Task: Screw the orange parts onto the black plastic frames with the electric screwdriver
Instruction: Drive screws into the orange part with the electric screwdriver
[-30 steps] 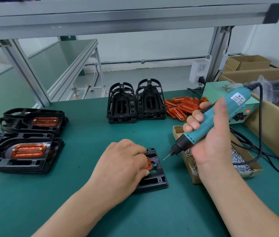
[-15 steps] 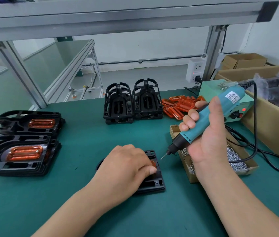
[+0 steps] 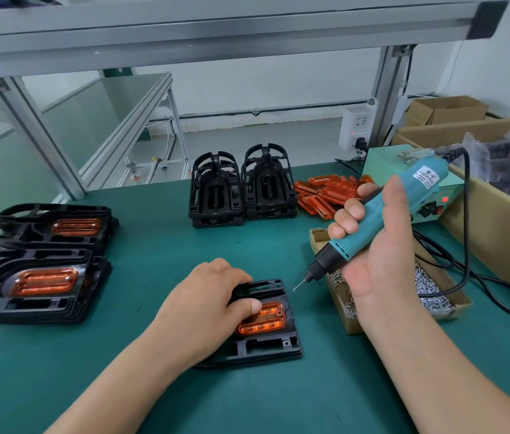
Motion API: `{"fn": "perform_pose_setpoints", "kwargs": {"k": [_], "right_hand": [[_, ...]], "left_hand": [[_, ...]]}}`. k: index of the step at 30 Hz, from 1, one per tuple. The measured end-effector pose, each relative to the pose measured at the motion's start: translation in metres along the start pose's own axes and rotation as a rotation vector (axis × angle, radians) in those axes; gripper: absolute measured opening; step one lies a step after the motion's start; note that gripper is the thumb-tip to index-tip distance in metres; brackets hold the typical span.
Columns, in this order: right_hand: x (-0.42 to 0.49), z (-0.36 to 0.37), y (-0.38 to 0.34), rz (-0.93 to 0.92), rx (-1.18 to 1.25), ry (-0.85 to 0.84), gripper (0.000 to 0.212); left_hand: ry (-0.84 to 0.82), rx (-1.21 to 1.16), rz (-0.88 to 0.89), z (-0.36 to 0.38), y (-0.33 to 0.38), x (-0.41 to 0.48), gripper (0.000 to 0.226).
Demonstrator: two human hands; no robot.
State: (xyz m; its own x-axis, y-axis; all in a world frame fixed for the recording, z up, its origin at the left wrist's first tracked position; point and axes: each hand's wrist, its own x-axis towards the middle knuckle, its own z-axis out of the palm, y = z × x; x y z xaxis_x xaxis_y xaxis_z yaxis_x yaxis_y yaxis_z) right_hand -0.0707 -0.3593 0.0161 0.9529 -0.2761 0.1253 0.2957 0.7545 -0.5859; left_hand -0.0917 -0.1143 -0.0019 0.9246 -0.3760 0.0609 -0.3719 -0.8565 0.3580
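Factory assembly bench: aluminium frame (image 3: 34, 133), stacked black frames (image 3: 216, 192), screw box (image 3: 435, 292).

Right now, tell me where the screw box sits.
Head view, right side: the screw box sits on the green bench, partly behind the right hand gripping the screwdriver, just right of the black frame.
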Motion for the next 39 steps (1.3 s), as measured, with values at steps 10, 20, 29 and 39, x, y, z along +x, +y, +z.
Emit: {"fn": "perform_pose_setpoints", "kwargs": {"k": [10, 20, 29, 39], "right_hand": [[0.000, 0.001, -0.001, -0.012, -0.001, 0.015, 0.036], [-0.002, 0.004, -0.007, -0.043, 0.014, 0.052, 0.035], [0.003, 0.005, -0.013, -0.067, 0.033, 0.106, 0.031], [0.014, -0.008, -0.025, -0.078, 0.038, 0.118, 0.028]], "left_hand": [[-0.221, -0.177, -0.065, -0.002, 0.007, -0.009, 0.038], [-0.159, -0.120, 0.033, 0.000, 0.006, -0.008, 0.033], [-0.073, -0.070, 0.085, 0.003, 0.007, -0.011, 0.039], [-0.066, -0.107, 0.048, 0.007, 0.006, -0.009, 0.039]]}}
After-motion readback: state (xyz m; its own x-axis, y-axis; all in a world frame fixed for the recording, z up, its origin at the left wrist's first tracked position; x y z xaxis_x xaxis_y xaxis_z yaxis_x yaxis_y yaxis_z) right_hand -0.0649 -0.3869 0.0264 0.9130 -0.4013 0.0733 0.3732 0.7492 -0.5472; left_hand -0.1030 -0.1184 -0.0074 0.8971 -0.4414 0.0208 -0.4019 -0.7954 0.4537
